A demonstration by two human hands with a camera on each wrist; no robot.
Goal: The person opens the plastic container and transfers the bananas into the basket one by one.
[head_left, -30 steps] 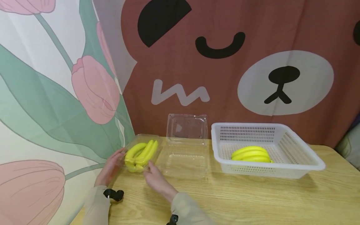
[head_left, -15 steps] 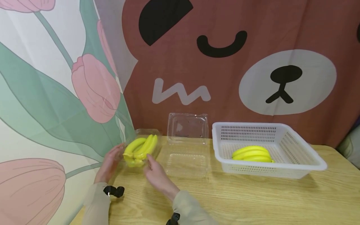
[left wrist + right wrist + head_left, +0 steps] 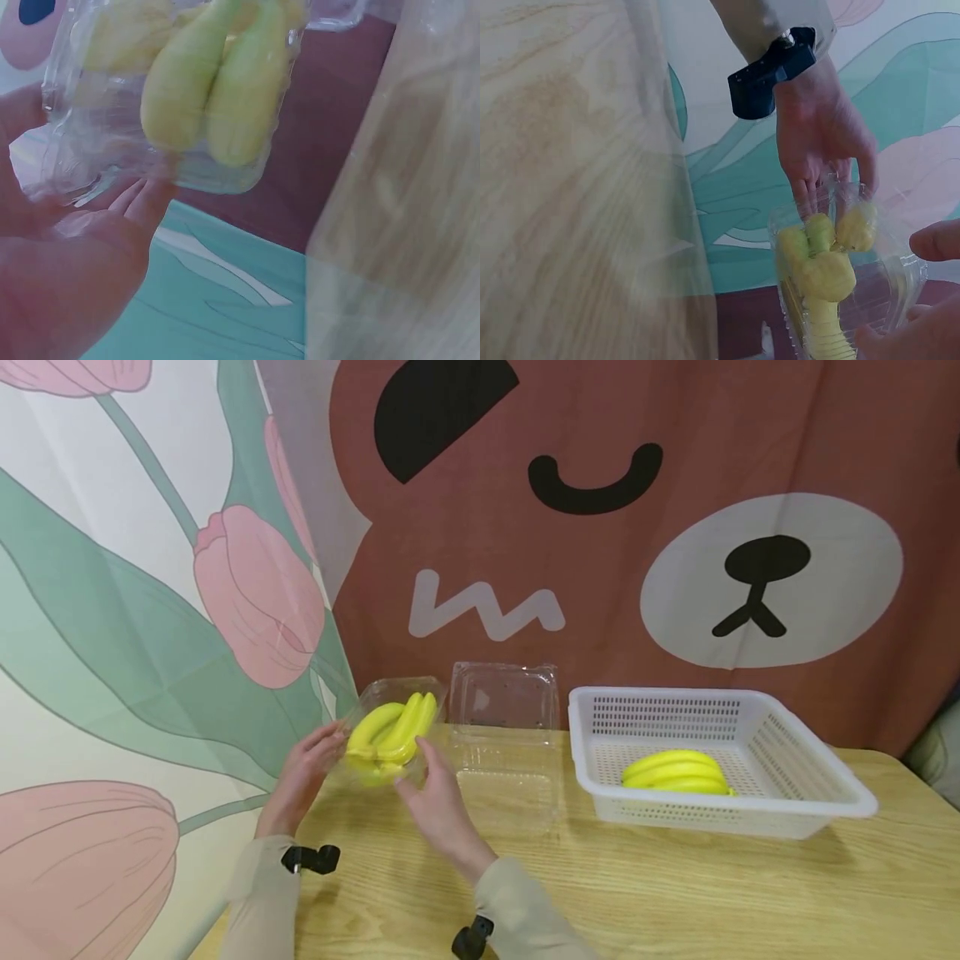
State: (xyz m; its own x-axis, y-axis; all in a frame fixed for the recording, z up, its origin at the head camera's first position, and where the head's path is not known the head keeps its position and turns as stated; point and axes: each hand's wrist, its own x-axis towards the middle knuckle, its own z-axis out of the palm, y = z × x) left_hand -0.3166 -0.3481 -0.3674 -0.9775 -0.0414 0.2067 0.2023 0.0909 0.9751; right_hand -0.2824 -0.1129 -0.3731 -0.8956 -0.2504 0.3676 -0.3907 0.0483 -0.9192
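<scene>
A clear plastic clamshell box (image 3: 401, 685) with a bunch of bananas (image 3: 411, 727) inside is held in the air, tilted, above the left of the table. My left hand (image 3: 303, 777) grips its left side; in the left wrist view, the fingers of that hand (image 3: 75, 262) reach under the box and the thumb is at its edge. My right hand (image 3: 442, 810) holds the box's near right corner, thumb and fingers spread around it. In the right wrist view, the right thumb (image 3: 937, 241) shows at the box's edge. Part of the right hand's grip is out of that view.
An open clear clamshell box (image 3: 504, 793) stands just right of the held one, lid raised against the curtain (image 3: 600, 568). Further right, a white slotted basket (image 3: 825, 777) contains another bunch of bananas (image 3: 675, 772). All rest on the wooden table (image 3: 637, 893).
Both hands have lifted the box of bananas off the table, moving it up and slightly right and tilting it. The right hand's fingers have spread wider. The basket and open box stay put.
</scene>
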